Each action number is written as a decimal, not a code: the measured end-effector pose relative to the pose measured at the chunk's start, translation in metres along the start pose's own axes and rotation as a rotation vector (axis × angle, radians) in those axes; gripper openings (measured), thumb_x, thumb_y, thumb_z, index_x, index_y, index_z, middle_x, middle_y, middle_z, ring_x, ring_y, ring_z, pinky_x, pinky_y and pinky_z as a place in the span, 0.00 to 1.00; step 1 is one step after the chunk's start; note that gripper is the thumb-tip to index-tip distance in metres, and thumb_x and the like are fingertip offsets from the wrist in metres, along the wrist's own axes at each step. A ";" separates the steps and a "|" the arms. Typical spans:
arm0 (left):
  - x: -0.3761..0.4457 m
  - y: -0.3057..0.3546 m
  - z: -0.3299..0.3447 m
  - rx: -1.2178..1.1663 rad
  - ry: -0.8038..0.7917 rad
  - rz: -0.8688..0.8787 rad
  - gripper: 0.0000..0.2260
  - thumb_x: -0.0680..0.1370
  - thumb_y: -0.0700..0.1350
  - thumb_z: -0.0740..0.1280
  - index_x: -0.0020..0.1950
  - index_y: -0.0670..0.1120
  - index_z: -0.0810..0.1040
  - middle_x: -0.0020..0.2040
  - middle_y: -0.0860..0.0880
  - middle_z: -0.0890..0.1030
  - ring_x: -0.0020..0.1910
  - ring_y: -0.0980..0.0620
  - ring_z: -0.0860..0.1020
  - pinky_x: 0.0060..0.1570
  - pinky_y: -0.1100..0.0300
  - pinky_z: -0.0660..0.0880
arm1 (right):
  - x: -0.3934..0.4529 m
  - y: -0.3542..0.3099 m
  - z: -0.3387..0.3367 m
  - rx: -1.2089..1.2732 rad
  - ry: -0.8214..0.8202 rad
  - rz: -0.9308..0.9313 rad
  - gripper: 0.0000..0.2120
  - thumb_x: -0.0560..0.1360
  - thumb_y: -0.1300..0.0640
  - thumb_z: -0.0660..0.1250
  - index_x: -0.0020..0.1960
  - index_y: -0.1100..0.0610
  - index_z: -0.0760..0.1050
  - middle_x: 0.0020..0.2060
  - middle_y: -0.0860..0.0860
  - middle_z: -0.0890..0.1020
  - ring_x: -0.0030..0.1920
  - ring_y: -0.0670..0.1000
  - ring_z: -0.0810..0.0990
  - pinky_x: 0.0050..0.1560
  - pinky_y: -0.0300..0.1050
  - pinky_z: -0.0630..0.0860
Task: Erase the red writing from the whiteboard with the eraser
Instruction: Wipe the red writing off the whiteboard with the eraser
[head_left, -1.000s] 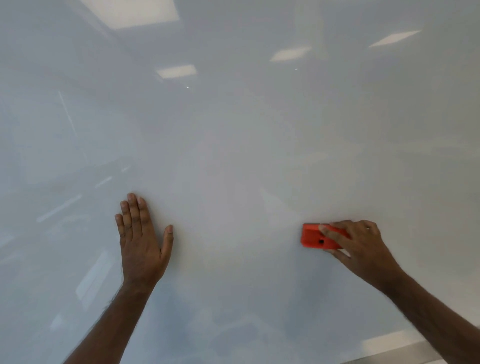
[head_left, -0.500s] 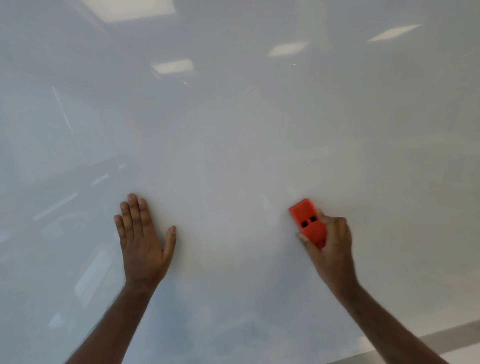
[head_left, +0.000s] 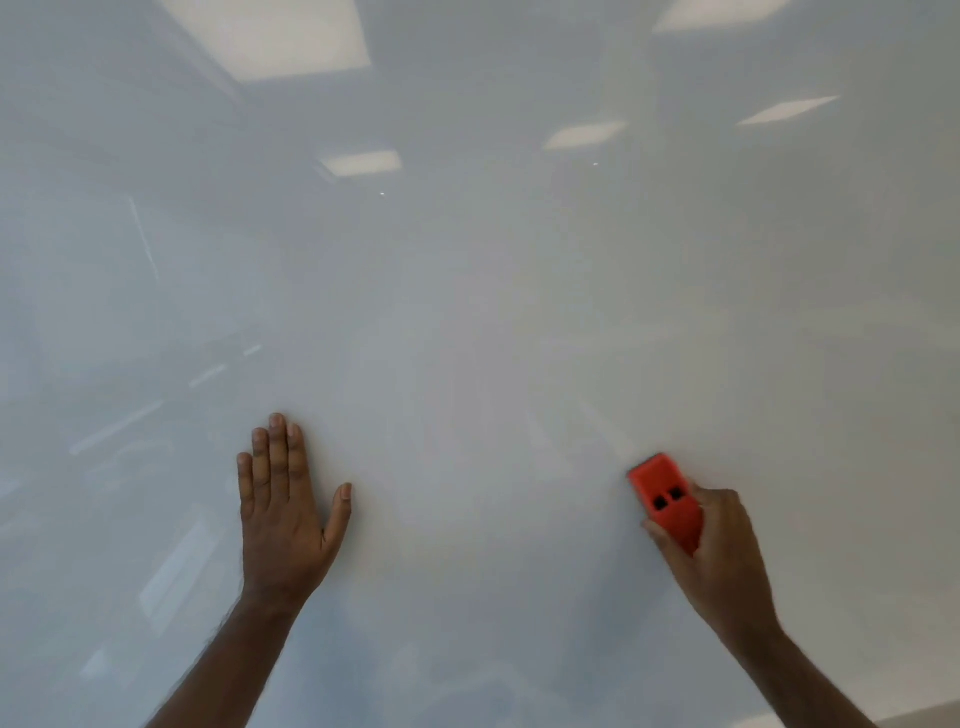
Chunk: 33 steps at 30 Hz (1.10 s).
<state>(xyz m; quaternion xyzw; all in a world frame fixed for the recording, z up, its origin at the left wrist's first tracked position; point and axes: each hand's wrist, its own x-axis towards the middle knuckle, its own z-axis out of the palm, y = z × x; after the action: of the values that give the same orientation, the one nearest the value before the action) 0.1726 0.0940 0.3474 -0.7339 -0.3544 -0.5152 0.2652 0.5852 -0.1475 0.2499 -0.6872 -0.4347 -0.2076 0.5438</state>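
A: Start at the fingers. What is the right hand (head_left: 719, 558) doing?

B: Its fingers are curled round the lower end of the orange-red, block-shaped plastic eraser (head_left: 666, 501), thumb on the left edge, the rest wrapped over the right. The grip sits in the lower right of the frame, with the eraser's free end poking out above the knuckles.

A: And its long axis?

B: Tilted, running from lower right up toward upper left. Two small dark square holes show on the face turned to the camera.

A: The left hand (head_left: 283, 512)?

B: Flat on the glossy white whiteboard (head_left: 478, 322), lower left of centre, fingers straight and close together, thumb splayed to the right. It holds nothing and lies well apart from the eraser.

A: Where is the red writing from the eraser?

B: I see none anywhere on the board, only reflected ceiling lights. My guess is the wiping is done or nearly so; any further stroke falls to the right hand.
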 end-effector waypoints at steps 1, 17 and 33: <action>0.000 0.000 0.000 0.009 0.002 -0.002 0.40 0.85 0.59 0.57 0.89 0.39 0.47 0.90 0.42 0.48 0.90 0.40 0.48 0.88 0.44 0.43 | 0.003 -0.001 -0.002 0.077 0.023 0.129 0.29 0.73 0.35 0.73 0.65 0.51 0.70 0.54 0.44 0.73 0.53 0.52 0.76 0.49 0.57 0.79; -0.002 -0.003 0.002 0.000 -0.004 0.022 0.39 0.85 0.58 0.58 0.89 0.39 0.49 0.90 0.41 0.50 0.89 0.40 0.49 0.88 0.44 0.43 | 0.033 -0.120 0.029 0.392 0.256 0.329 0.24 0.74 0.42 0.77 0.59 0.44 0.65 0.56 0.46 0.75 0.53 0.51 0.79 0.52 0.60 0.80; -0.013 -0.027 -0.028 -0.120 -0.161 0.192 0.33 0.86 0.51 0.59 0.89 0.40 0.54 0.90 0.45 0.52 0.90 0.45 0.51 0.88 0.48 0.47 | 0.056 -0.319 0.090 -0.117 0.126 -0.333 0.31 0.77 0.38 0.71 0.70 0.59 0.73 0.52 0.57 0.77 0.50 0.59 0.77 0.47 0.56 0.75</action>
<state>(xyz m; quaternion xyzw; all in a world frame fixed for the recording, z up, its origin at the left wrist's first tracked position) 0.1318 0.0860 0.3448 -0.8180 -0.2710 -0.4473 0.2397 0.3357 -0.0337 0.4444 -0.6218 -0.4946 -0.3623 0.4873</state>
